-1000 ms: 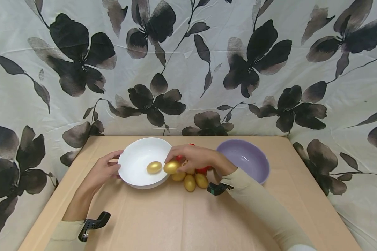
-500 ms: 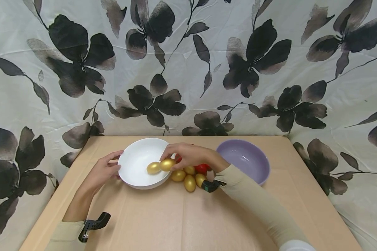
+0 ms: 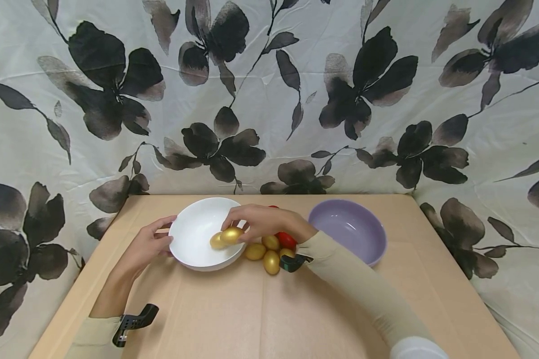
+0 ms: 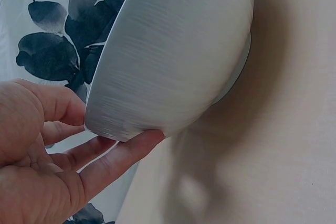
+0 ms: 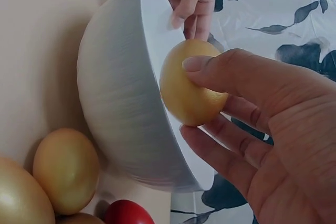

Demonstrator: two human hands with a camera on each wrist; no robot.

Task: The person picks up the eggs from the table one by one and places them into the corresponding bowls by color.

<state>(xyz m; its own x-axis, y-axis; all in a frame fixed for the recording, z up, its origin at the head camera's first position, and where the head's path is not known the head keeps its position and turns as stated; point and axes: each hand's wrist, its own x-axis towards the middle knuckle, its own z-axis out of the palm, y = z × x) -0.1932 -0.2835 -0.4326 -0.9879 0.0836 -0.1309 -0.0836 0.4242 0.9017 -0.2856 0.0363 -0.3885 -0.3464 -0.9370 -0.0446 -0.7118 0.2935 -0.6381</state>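
My left hand [image 3: 151, 240] grips the left side of a white bowl [image 3: 190, 222], thumb at the rim and other fingers against the outer wall [image 4: 168, 61]. Over the right part of that bowl, my right hand [image 3: 264, 221] pinches a gold egg [image 3: 231, 235] between thumb and fingers. The right wrist view has this held egg [image 5: 189, 85] at the bowl's rim, in front of the opening. Another gold egg [image 3: 216, 242] lies inside the bowl, partly covered by the held one in the head view.
Several gold eggs [image 3: 271, 263] and red eggs [image 3: 287, 241] lie in a cluster on the table right of the white bowl, partly hidden by my right arm. Farther right stands a purple bowl [image 3: 352, 227]. A flowered cloth [image 3: 278, 99] hangs behind the table.
My right hand has moved left with the gold egg, from the bowl's right rim to over its inside, near the other egg. The left hand has stayed on the bowl.
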